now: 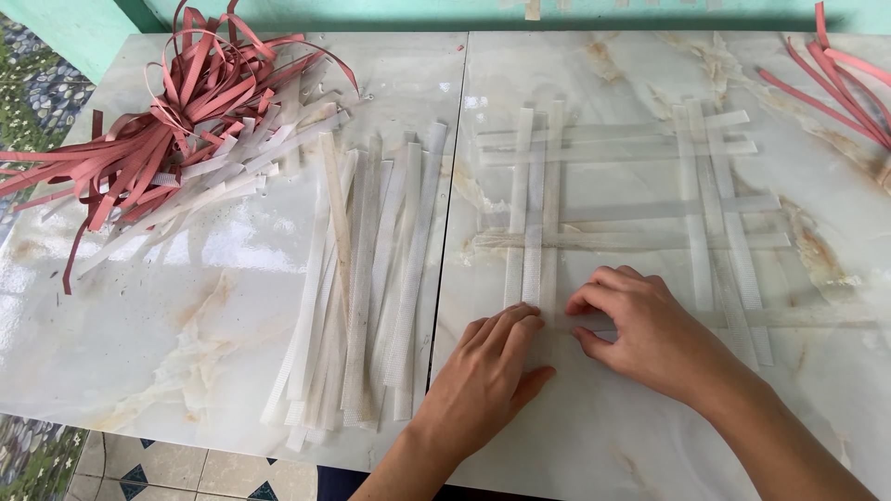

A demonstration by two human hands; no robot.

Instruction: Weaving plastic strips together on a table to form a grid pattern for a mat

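- Translucent white plastic strips formed a partly woven lattice [631, 227] right of centre in the frame, lying flat on the glossy marble-patterned bench [139, 315].
- Lattice: groups of upright strips crossed by level strips, interlaced.
- Left hand [487, 376], lower centre: fingers extended and together, palm down, pressing flat on the lower ends of the left group of upright strips; nothing gripped.
- Right hand [650, 329], just beside the left: fingers curled, fingertips pinching at a level strip by the lattice's lower edge; how firmly it held could not be told.
- Loose white strips [371, 278] lay in a rough upright bundle left of centre, apart from the lattice.
- Red strips [176, 102], tangled with some white, upper left.
- More red strips [840, 88] at the upper right edge.
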